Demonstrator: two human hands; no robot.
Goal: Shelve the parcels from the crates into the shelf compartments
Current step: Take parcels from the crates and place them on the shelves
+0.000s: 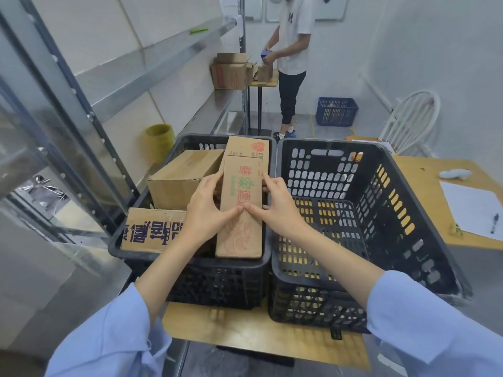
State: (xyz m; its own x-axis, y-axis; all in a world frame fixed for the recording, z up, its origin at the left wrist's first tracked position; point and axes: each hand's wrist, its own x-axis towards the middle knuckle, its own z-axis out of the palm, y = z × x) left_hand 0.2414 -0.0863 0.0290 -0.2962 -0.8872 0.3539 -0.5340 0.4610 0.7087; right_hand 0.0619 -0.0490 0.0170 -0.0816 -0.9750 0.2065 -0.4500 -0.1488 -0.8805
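Observation:
Two black plastic crates stand side by side on a wooden table. The left crate holds cardboard parcels; the right crate shows nothing inside. A long parcel with red and green print lies along the left crate's right side. My left hand grips its left edge and my right hand its right edge, thumbs meeting on top. A plain brown parcel and a parcel with dark blue print lie to its left. The metal shelf runs along the left wall.
Further cardboard boxes sit at the shelf's far end. A person stands beyond them at a small stand. A blue crate is on the floor, a white chair at right. Paper and a pen lie on the table.

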